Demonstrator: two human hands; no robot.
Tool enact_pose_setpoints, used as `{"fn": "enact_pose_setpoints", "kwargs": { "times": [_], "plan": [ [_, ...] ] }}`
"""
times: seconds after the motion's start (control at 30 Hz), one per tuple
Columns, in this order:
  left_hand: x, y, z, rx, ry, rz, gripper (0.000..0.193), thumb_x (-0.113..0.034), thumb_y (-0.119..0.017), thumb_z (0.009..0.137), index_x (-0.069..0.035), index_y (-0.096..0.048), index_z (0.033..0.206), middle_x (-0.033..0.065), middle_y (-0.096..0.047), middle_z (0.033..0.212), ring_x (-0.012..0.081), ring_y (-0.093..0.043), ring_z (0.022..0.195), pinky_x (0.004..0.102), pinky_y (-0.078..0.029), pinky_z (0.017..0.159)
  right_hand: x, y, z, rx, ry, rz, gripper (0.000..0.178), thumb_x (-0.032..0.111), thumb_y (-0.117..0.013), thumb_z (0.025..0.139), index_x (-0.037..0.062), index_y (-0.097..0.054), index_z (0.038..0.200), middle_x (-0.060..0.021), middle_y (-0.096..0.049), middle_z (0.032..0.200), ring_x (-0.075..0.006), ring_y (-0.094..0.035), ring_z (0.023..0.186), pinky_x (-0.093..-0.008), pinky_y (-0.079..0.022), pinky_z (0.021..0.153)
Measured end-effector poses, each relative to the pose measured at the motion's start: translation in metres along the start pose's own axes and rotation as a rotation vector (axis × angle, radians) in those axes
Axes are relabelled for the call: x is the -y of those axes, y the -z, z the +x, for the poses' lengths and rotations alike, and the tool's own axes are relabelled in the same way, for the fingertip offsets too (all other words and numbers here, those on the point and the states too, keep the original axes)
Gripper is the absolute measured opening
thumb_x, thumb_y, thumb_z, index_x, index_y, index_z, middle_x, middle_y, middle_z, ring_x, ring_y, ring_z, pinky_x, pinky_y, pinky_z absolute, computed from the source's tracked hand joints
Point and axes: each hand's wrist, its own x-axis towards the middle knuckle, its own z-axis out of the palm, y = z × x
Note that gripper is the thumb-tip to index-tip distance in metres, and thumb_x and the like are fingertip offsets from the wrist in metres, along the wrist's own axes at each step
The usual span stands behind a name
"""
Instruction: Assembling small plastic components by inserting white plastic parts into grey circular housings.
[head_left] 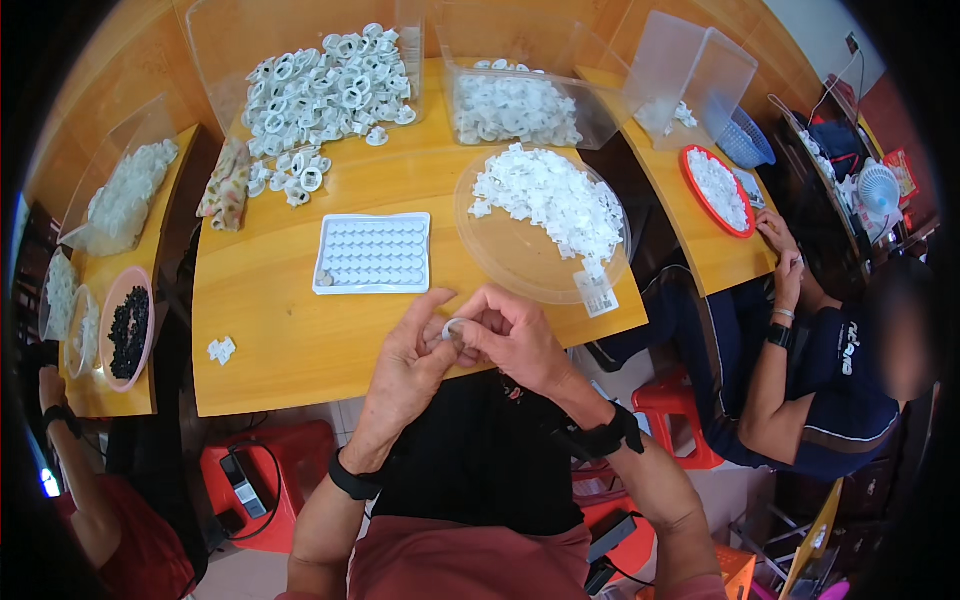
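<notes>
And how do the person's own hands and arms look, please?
The left hand and right hand are ungloved. Each wrist has a black band. The forearms are bare up to dull-red sleeves at the lower edge.

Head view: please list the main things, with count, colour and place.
Small ring: one, whitish, between hands
Compartment tray: one, white, mid-table
Round tray: one, clear, table's right
Small pieces: many, white, on round tray
Large bins: two, clear, table's far side
Cloth: one, floral, table's left
Bowl: one, pink, left table
Plate: one, red, right table
Stools: three visible, red, floor
Co-workers: two, red and navy clothes, sides
Left hand, right hand: one each, bare, near edge
</notes>
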Motion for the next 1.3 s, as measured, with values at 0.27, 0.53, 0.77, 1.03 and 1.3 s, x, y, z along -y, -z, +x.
{"fn": "enact_pose_setpoints", "kwargs": {
  "times": [0.27,0.53,0.77,1.03,1.3],
  "plan": [
    [0.001,-0.001,-0.001,0.016,-0.028,-0.022,0.052,0.008,-0.049,0.088,0.001,-0.031,0.137,0.0116,-0.060,0.096,0.0158,-0.062,0.083,0.0261,-0.052,0.077,0.004,0.006,-0.003,0.044,0.016,-0.034,0.011,0.007,-0.058,0.091,-0.0014,-0.059,0.098,-0.0011,-0.058,0.070,-0.0047,-0.055,0.061,-0.0192,-0.046,0.055],
    [0.003,-0.005,-0.003,-0.020,-0.049,-0.015,0.055,0.014,-0.046,0.085,-0.002,-0.032,0.136,0.0094,-0.059,0.096,0.0132,-0.062,0.084,0.0243,-0.053,0.075,0.005,-0.001,-0.003,0.007,0.037,-0.098,0.004,0.004,-0.061,0.088,-0.0001,-0.061,0.087,-0.0006,-0.059,0.068,-0.0043,-0.054,0.056,-0.0195,-0.046,0.050],
    [0.004,-0.011,-0.003,-0.010,-0.066,0.060,0.057,0.012,-0.047,0.088,-0.002,-0.027,0.139,0.0110,-0.058,0.100,0.0149,-0.062,0.087,0.0257,-0.054,0.078,-0.005,0.002,-0.002,-0.057,0.103,-0.231,0.008,0.007,-0.061,0.089,0.0011,-0.059,0.083,0.0004,-0.057,0.064,-0.0030,-0.052,0.056,-0.0190,-0.043,0.048],
    [0.007,-0.005,-0.001,-0.001,-0.080,0.079,0.058,0.012,-0.050,0.088,-0.002,-0.027,0.139,0.0092,-0.060,0.094,0.0131,-0.062,0.082,0.0243,-0.053,0.074,0.012,0.008,0.003,0.106,-0.093,-0.112,0.014,0.012,-0.056,0.094,0.0019,-0.056,0.084,0.0011,-0.056,0.066,-0.0019,-0.049,0.053,-0.0184,-0.039,0.045],
    [0.002,-0.003,-0.004,-0.013,-0.042,0.020,0.051,0.007,-0.049,0.091,-0.001,-0.031,0.138,0.0098,-0.059,0.092,0.0158,-0.063,0.083,0.0276,-0.054,0.076,0.003,0.009,0.001,0.020,-0.058,-0.050,0.015,0.012,-0.056,0.093,0.0017,-0.056,0.082,0.0012,-0.054,0.061,-0.0020,-0.049,0.051,-0.0184,-0.040,0.044]
  ]
}}
